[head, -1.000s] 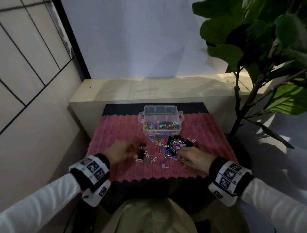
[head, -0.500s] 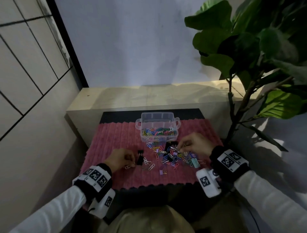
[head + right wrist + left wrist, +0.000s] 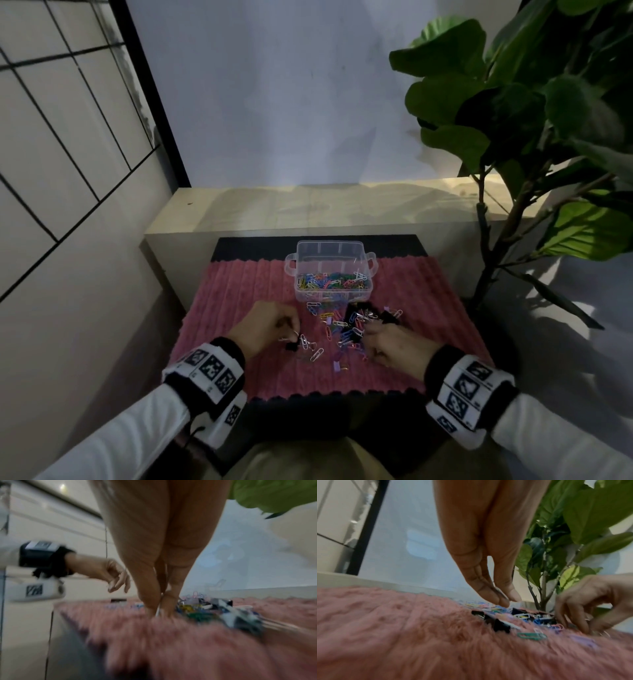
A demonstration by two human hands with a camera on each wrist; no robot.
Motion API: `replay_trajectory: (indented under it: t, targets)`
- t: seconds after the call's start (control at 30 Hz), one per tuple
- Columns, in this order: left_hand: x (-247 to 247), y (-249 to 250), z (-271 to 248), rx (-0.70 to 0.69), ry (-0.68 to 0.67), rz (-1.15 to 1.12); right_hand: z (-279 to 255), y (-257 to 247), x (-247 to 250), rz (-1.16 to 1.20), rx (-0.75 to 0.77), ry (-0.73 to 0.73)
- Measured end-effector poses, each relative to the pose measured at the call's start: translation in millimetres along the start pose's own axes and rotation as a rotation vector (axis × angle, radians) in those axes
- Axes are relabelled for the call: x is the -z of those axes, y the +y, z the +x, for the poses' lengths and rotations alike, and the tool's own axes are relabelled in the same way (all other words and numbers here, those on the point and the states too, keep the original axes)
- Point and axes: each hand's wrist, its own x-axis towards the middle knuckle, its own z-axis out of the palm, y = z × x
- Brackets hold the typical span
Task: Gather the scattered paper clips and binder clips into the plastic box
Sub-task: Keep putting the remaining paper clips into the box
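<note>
The clear plastic box [image 3: 330,270] stands at the far middle of the pink mat [image 3: 239,291], with coloured paper clips inside. Just in front of it lies a scattered pile of paper clips and black binder clips [image 3: 349,325]. My left hand [image 3: 293,333] hovers left of the pile above a black binder clip [image 3: 291,346]. In the left wrist view its fingertips [image 3: 504,601] pinch together on what looks like a thin silvery paper clip. My right hand [image 3: 368,330] is down at the pile's near right, where its fingers [image 3: 150,605] pinch a pale paper clip [image 3: 158,610] against the mat.
A large leafy plant [image 3: 513,120] stands right of the mat, its stem close to the mat's right edge. A pale ledge [image 3: 308,209] and wall lie behind the box. Loose clips [image 3: 317,354] lie between my hands.
My right hand reached up beside the box half a second ago and has come back down to the near side of the pile. My left hand stayed by the black binder clip.
</note>
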Motion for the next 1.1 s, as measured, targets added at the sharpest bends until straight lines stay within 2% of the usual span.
replay_trajectory:
  t: [0.1, 0.17, 0.23, 0.33, 0.47, 0.6, 0.8, 0.97, 1.1]
  targets:
    - [-15.8, 6.7, 11.2, -0.068, -0.113, 0.149, -1.1, -4.9, -10.5, -0.174, -0.029, 0.026]
    - [-26.1, 9.7, 16.4, -0.107, -0.149, 0.267, -0.6, -6.8, -14.8, -0.209, -0.02, 0.033]
    - [-33.0, 12.0, 18.1, -0.136, -0.146, 0.388, -3.4, -7.3, -16.1, -0.181, 0.019, 0.056]
    - [-37.1, 12.8, 17.2, -0.186, -0.103, 0.512, -4.0, 1.7, -17.7, -0.128, 0.08, 0.21]
    - [-42.1, 8.2, 12.8, -0.265, -0.035, 0.571, -6.3, 12.1, -4.4, 0.259, -0.078, 0.246]
    - [-40.0, 13.2, 7.1, -0.268, -0.018, 0.589, -6.7, 18.2, 6.4, 0.576, -0.189, 0.323]
    - [-44.2, 14.5, 0.6, -0.327, 0.012, 0.629, -4.1, 23.4, 32.6, 0.946, -0.202, 0.38]
    - [-47.4, 14.9, 3.2, -0.304, -0.018, 0.675, 22.2, 29.1, 74.1, 0.804, -0.156, 0.518]
    - [-53.0, 7.6, 5.7, -0.324, -0.095, 0.746, 65.5, 33.4, 100.1, 0.685, -0.189, 0.49]
